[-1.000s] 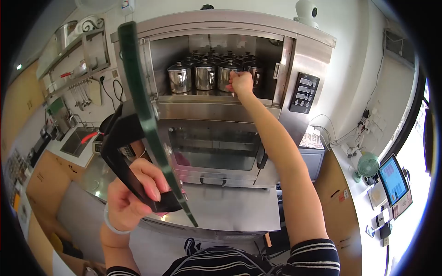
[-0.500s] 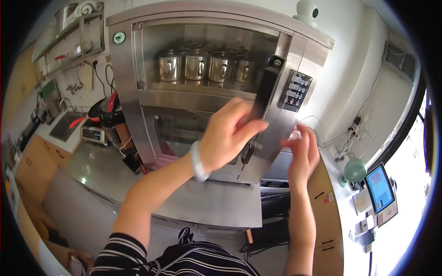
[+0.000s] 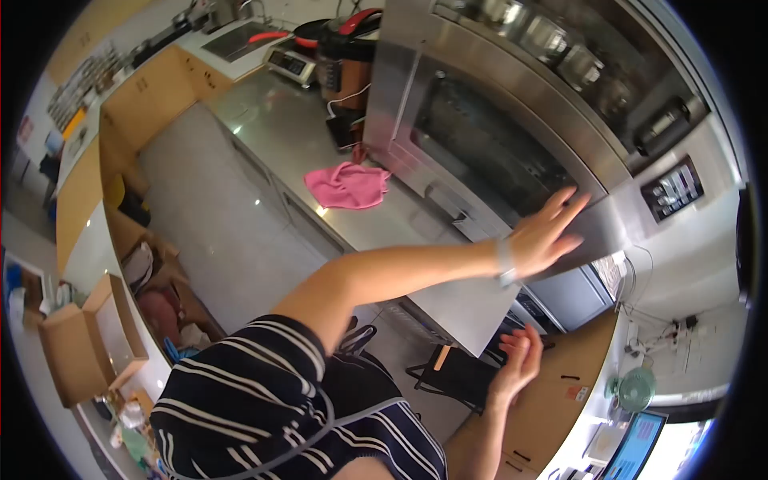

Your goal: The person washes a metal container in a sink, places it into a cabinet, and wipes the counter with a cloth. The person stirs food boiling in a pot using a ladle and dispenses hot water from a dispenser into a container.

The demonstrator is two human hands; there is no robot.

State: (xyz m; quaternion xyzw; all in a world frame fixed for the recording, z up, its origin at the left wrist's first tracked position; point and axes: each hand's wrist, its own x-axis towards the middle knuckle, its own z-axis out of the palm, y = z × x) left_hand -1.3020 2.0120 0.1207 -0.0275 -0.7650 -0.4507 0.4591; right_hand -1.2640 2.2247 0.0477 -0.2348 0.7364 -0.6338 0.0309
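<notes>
My left hand, with a pale band at the wrist, is in front of the lower oven window. Its fingers are spread and it holds nothing. Lower down, beside the counter's right end, my right hand is raised with loosely curled fingers; nothing shows in it. Behind the glass of the upper compartment stand several metal pots. The black upper door handle lies close to the control panel. A pink cloth rests on the steel counter.
A cooker and a scale stand left of the oven. Beyond them is a sink. An opened cardboard box is at the left, a black folding stool below the counter, a green fan at the right.
The view has turned and tilted. The upper door swung shut over the pots. My left hand let go of its handle and opened; my right hand came out of the compartment and moved down right.
</notes>
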